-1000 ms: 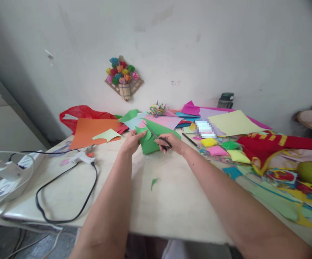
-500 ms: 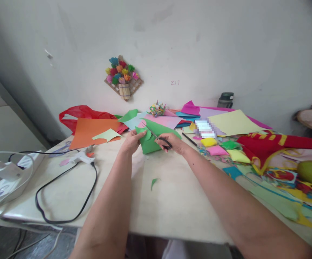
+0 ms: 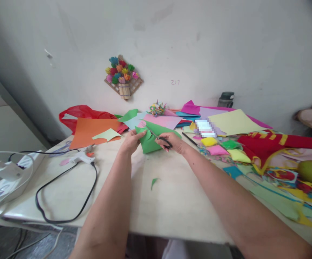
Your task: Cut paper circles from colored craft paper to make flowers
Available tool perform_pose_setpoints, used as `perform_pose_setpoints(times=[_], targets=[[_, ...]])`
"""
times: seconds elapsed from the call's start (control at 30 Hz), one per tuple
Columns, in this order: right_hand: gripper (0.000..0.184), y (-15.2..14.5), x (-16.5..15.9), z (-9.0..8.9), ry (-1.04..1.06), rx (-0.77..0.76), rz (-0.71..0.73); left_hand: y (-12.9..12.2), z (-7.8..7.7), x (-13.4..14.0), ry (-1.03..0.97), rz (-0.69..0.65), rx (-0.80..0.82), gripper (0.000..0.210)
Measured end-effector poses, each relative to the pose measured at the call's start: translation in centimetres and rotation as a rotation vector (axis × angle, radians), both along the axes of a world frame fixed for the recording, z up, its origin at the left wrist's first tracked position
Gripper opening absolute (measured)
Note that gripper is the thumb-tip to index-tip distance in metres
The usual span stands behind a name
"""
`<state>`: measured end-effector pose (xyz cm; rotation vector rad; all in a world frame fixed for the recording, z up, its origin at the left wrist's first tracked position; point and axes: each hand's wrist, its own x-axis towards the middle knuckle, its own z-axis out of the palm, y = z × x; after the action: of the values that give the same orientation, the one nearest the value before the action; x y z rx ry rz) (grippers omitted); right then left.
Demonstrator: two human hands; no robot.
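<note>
Between my two hands is a sheet of green paper [image 3: 152, 143], held a little above the table. My left hand [image 3: 131, 141] pinches its left edge between thumb and fingers. In my right hand [image 3: 172, 141] is a pair of scissors [image 3: 166, 141] with dark handles; my fingers are closed round them. Their blades reach left across the sheet, close to my left thumb. A small green paper scrap [image 3: 154, 182] lies on the table nearer to me.
A white glue gun [image 3: 82, 157] with a looped black cord lies left, near a power strip [image 3: 28, 176]. Orange paper [image 3: 91, 132] lies behind it. To the right are a black pen [image 3: 189, 139], a phone [image 3: 205, 128], coloured packets [image 3: 217, 150] and paper scraps.
Very little differs. Both hands keep their places, and the cut flap of green paper near the scissor blades looks slightly altered in shape.
</note>
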<state>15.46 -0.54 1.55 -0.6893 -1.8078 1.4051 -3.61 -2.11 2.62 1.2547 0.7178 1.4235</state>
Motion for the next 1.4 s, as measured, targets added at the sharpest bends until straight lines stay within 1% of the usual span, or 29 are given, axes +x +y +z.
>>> perform_pose_setpoints(times=[0.27,0.43,0.7,0.97,1.1,1.4], targets=[[0.028,0.3,0.1,-0.1,-0.003,0.008,-0.016,0.2,-0.2,-0.3,0.038,-0.047,0.036,0.029],[0.028,0.3,0.1,-0.1,0.002,0.004,-0.01,0.1,-0.2,-0.4,0.077,-0.043,0.038,0.027],[0.028,0.2,0.3,0.1,-0.008,0.007,-0.001,0.3,-0.3,-0.6,0.14,0.022,0.033,0.025],[0.028,-0.1,0.5,0.4,-0.026,0.027,0.012,0.4,-0.2,-0.8,0.126,0.04,0.05,0.02],[0.029,-0.1,0.5,0.6,-0.04,0.04,0.017,0.2,0.0,-0.7,0.113,0.065,0.029,0.019],[0.032,0.4,0.5,0.1,-0.064,0.024,0.004,0.1,0.0,-1.1,0.139,-0.008,0.021,0.019]])
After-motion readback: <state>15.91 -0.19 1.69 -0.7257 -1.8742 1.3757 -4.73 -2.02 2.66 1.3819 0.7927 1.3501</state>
